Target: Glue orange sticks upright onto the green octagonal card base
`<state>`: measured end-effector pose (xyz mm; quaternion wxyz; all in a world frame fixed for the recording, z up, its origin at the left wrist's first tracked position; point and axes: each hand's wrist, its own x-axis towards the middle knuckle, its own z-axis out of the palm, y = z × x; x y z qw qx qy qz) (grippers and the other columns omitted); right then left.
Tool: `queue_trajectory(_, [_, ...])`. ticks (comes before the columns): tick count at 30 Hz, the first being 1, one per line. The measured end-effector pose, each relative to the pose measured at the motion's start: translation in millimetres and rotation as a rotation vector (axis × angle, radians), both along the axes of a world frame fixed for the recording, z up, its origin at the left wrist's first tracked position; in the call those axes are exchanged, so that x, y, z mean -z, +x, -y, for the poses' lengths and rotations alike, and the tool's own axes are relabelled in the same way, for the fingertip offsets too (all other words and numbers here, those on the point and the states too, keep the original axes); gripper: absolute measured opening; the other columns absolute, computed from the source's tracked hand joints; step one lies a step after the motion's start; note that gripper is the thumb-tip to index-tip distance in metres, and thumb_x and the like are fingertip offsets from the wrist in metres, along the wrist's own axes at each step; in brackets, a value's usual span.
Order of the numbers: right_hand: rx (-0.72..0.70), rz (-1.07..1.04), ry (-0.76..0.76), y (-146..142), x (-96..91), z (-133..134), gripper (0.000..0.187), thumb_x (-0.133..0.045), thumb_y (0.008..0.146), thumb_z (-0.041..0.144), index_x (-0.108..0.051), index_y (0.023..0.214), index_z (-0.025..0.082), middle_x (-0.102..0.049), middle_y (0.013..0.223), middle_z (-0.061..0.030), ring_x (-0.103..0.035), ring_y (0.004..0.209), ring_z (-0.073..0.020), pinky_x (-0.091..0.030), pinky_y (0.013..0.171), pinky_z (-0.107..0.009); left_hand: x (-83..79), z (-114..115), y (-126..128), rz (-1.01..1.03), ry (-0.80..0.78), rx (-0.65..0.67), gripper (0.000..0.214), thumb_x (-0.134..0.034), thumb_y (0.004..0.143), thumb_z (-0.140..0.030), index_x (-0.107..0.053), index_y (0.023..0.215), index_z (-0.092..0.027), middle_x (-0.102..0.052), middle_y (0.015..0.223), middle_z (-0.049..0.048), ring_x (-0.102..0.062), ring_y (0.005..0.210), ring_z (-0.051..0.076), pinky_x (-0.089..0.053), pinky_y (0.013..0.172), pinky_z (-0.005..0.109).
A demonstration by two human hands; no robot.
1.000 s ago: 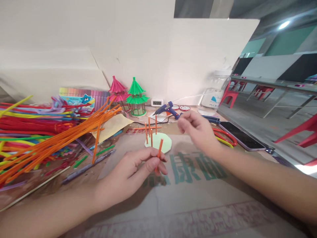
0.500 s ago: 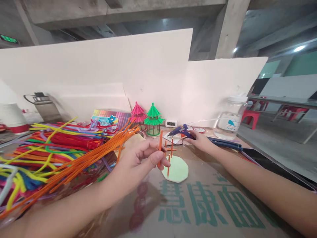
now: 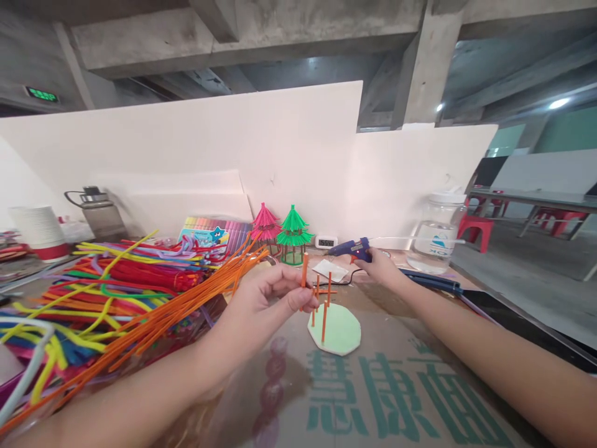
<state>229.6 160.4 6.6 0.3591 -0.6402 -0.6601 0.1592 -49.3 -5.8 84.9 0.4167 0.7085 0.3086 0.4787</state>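
My left hand (image 3: 273, 295) pinches a short orange pipe cleaner piece (image 3: 305, 269) upright between thumb and fingers. It is just left of a pale green many-sided board (image 3: 344, 333). Several short orange pieces stand upright on the left and back part of that board. My right hand (image 3: 381, 269) is wrapped around the handle of a blue glue gun (image 3: 354, 248), whose nozzle points left, above a small white pad (image 3: 331, 269). The gun's black cord curves beneath my right hand.
A heap of coloured pipe cleaners (image 3: 135, 274) covers the left side, with a long orange bundle (image 3: 186, 295) across it. Pink (image 3: 265, 223) and green (image 3: 293, 225) small pavilions stand behind, beside a digital clock (image 3: 326, 242). A water jar (image 3: 436, 233) is at the back right.
My right hand has raised the glue gun slightly off the white pad. My left hand still holds the orange piece near the board. The view has tilted up a little.
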Motion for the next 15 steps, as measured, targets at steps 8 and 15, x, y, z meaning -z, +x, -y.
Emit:
queue_trajectory(8, [-0.277, -0.287, 0.174, 10.3, -65.3, 77.0, 0.040, -0.063, 0.089, 0.053, -0.073, 0.106, 0.018, -0.076, 0.084, -0.0068, -0.071, 0.081, -0.0219, -0.055, 0.079, -0.036, 0.4, 0.6, -2.7, -0.070, 0.068, -0.033, 0.016, -0.064, 0.093, -0.032, -0.070, 0.092, -0.017, -0.073, 0.083, 0.0021, -0.068, 0.075, 0.013, -0.054, 0.071, 0.024])
queue_trajectory(15, [-0.602, -0.324, 0.180, 13.0, -93.7, 117.1, 0.032, -0.071, 0.084, 0.052, -0.073, 0.085, 0.020, -0.070, 0.073, -0.0040, -0.061, 0.065, -0.0165, -0.050, 0.067, -0.035, 4.0, -7.7, -11.5, -0.235, 0.123, -0.179, 0.025, -0.063, 0.095, -0.043, -0.075, 0.101, -0.022, -0.076, 0.093, 0.0022, -0.068, 0.092, 0.019, -0.052, 0.085, 0.029])
